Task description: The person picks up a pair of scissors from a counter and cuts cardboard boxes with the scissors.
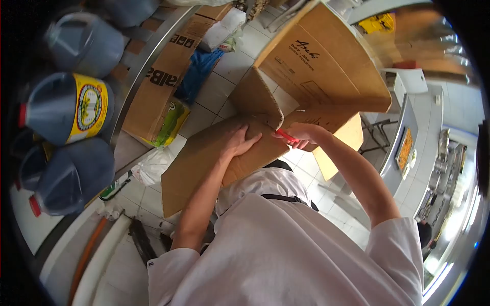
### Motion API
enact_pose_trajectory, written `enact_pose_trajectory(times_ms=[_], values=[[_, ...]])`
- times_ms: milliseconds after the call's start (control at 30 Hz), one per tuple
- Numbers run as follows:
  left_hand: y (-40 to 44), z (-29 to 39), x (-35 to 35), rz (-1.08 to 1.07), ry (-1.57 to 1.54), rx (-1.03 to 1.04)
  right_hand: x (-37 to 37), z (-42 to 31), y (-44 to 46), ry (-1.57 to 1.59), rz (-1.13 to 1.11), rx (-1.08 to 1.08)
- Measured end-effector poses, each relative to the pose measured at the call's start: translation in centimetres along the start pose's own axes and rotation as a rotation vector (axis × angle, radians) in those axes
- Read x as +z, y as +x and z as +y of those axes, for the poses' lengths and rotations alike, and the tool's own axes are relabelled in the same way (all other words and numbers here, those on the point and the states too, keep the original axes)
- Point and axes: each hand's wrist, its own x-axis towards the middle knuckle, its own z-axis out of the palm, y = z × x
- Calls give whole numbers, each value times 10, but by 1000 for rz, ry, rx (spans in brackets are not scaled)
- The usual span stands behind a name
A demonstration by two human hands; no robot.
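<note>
Nearest, below the middle of the frame, is the wearer's pale shirt (286,255). Just above it, at the centre, the left hand (240,143) lies with its fingers spread on a panel of the cardboard box (214,158), pressing it down. The right hand (306,133) is closed around a red-handled tool (286,135), its tip at the folded edge; whether a blade is out cannot be told. The box, marked for an oven toaster, stands opened out from the centre to the upper right, floor tiles showing between its panels.

The likeliest mishap is a slip: the loose panels could flex or the fold give suddenly, sending the tip towards the left hand, which is near it, or towards the wearer's body.

At the left edge, plastic jugs with red caps hold dark liquid, one jug (69,108) wearing a yellow label. Beside their metal-edged shelf (133,89), at upper left, stands a printed carton (163,76), its contents hidden. Farther off, at right, a tray (405,149) of orange food sits on a table.
</note>
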Motion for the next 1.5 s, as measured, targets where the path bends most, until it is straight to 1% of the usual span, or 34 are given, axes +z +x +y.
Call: enact_pose_trajectory(times_ms=[67, 100, 133, 200, 267, 333, 367, 400, 533, 600, 700, 800, 833, 900, 933, 1000, 1033, 1067, 1100, 1133, 1200, 1233, 1267, 1300, 1333, 1400, 1433, 1467, 1500], values=[[-9, 1, 8, 74, -13, 3, 4, 2, 7, 84, -148, 40], [-16, 5, 8, 31, -55, -42, 10, 13, 13, 155, -177, 5], [-18, 2, 14, 46, -86, -50, 19, 17, 8, 223, -206, -26], [-21, -3, 30, 35, -67, -34, 35, 24, 0, 255, -188, 7], [-32, -2, 40, 47, -105, -34, 38, 38, -1, 200, -219, 6], [-38, -1, 45, 52, -128, -36, 45, 54, 6, 251, -226, -84], [-39, 0, 48, 79, -104, -18, 45, 56, 6, 302, -242, -53], [-42, -1, 51, 101, -76, 1, 46, 59, 6, 290, -251, -40], [-47, 2, 50, 71, -55, -23, 49, 54, -5, 368, -214, 1], [-46, -1, 58, 136, -43, -23, 52, 60, 0, 398, -211, 4], [-43, -6, 63, 143, -28, 7, 58, 71, 9, 413, -98, -14], [-44, -13, 74, 197, -48, 50, 55, 58, -4, 401, -112, -19], [-46, -10, 71, 194, -51, 48, 54, 59, -6, 442, -124, -40], [-57, 10, 56, 57, -16, -11, 54, 54, -14, 482, -139, -56], [-64, 20, 50, 57, -17, -11, 54, 43, -22, 490, -133, -19], [-87, 44, 41, -30, 77, 122, 54, 43, -23, 501, -128, 26], [-95, 53, 36, -31, 73, 119, 48, 49, -18, 544, -154, 15], [-101, 61, 31, -127, 105, 116, 47, 44, -20, 584, -181, 3], [-103, 67, 29, -222, 138, 112, 48, 41, -23, 560, -130, -17], [-101, 68, 32, -221, 134, 110, 46, 41, -23, 557, -132, -14], [-92, 68, 34, -212, 80, 96, 39, 39, -19, 563, -170, 66], [-91, 68, 34, -215, 77, 92, 29, 46, -15, 541, -256, 35], [-89, 68, 32, -147, 74, 125, 25, 50, -12, 540, -262, 39], [-86, 66, 29, -77, 70, 159, 22, 52, -9, 530, -270, 89], [-81, 63, 23, -78, 67, 154, 20, 52, -7, 520, -277, 141], [-71, 57, 7, -244, -200, 147, 18, 43, -9, 492, -286, 184], [-68, 57, -4, -243, -201, 141, 17, 46, -3, 577, -405, 200], [-67, 57, -18, -242, -195, 198, 17, 47, 2, 660, -526, 216], [-65, 56, -30, -242, -190, 253, 20, 52, 4, 664, -539, 163]])
